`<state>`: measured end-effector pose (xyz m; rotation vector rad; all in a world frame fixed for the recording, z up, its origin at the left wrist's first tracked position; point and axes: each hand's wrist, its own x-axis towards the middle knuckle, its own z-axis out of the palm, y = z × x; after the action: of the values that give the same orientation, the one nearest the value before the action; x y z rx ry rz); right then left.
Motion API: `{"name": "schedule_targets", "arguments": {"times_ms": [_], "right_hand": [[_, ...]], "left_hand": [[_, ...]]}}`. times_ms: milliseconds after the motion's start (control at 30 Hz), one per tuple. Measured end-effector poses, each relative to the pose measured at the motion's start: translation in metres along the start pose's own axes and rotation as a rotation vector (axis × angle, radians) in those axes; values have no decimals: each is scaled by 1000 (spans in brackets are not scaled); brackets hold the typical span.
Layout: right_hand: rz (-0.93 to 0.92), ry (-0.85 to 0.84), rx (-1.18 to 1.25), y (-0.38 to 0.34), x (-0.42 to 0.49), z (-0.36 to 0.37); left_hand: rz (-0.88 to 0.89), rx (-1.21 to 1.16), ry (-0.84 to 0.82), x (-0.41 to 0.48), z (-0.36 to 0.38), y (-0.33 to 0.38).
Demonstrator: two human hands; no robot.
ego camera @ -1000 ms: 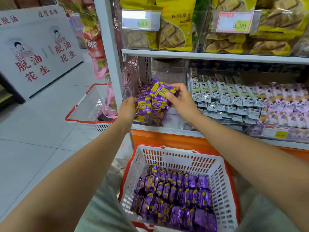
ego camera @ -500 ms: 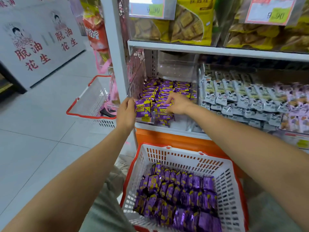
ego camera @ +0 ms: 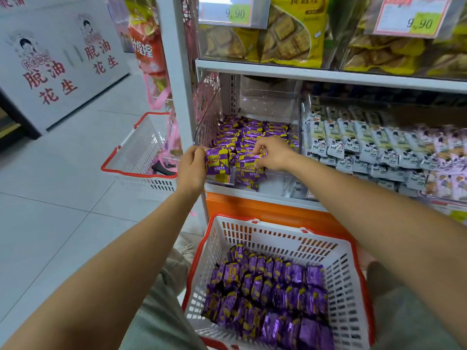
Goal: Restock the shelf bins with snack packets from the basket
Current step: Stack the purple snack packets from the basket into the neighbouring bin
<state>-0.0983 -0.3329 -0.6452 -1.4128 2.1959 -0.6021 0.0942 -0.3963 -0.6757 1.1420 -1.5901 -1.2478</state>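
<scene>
A white basket with a red rim [ego camera: 343,286] stands below me, holding several purple snack packets [ego camera: 267,294] in rows. On the lower shelf a clear bin [ego camera: 270,102] holds more purple and yellow packets [ego camera: 250,130]. My left hand [ego camera: 190,168] grips one purple packet [ego camera: 217,161] upright at the bin's front left corner. My right hand [ego camera: 274,154] reaches into the bin's front, its curled fingers pinching packets in the pile there.
A second white basket with red rim [ego camera: 136,157] sits on the tiled floor to the left, by the shelf post [ego camera: 174,72]. A neighbouring bin holds several grey and white packets [ego camera: 366,145]. Yellow biscuit bags [ego camera: 290,34] fill the shelf above. An orange base [ego camera: 265,210] runs under the shelf.
My right hand has brought its bunch of purple packets down into the bin's front and now works among them. My left hand stays at the bin's corner with its packet.
</scene>
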Motion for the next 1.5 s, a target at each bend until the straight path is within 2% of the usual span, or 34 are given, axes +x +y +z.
{"name": "schedule_targets", "arguments": {"times_ms": [100, 167, 233, 300, 367, 433, 533, 600, 733, 1000, 1133, 1233, 1300, 1367, 1433, 1500], "right_hand": [[-56, 223, 108, -2, -6, -9], [-106, 396, 281, -7, -16, -15], [-157, 459, 483, -11, -27, -21], [-211, 321, 555, -11, -35, -23], [-250, 108, 469, -10, -43, -19], [-269, 21, 435, -8, -47, -10], [-237, 59, 490, -5, -51, -5], [-250, 54, 484, -4, -55, -7], [-311, 63, 442, -1, -56, -13], [-382, 151, 399, 0, -65, -32], [-428, 329, 270, 9, -68, -55], [-398, 471, -100, 27, -62, -77], [-300, 380, -352, 39, -61, -86], [-220, 211, -545, 52, -61, -87], [-202, 101, -662, 62, -61, -87], [-227, 84, -702, 68, -60, -88]], "left_hand": [[28, 2, -3, 2, 0, 5], [36, -9, 23, 3, 2, 9], [26, -39, 62, 4, 6, 13], [-32, -103, 50, 5, 10, 17], [-84, -162, -35, 3, 16, 19], [-113, -202, -134, -3, 22, 23], [-166, -329, -312, -10, 24, 28], [-113, -279, -380, -8, 20, 26], [-5, -58, -426, -6, 13, 26], [73, -89, -437, -3, 21, 54], [67, -31, -434, 4, 27, 58], [75, 89, -432, 11, 37, 60], [75, 159, -419, 18, 47, 60], [72, 229, -399, 26, 60, 59], [61, 297, -398, 38, 75, 57], [79, 405, -409, 49, 88, 55]]}}
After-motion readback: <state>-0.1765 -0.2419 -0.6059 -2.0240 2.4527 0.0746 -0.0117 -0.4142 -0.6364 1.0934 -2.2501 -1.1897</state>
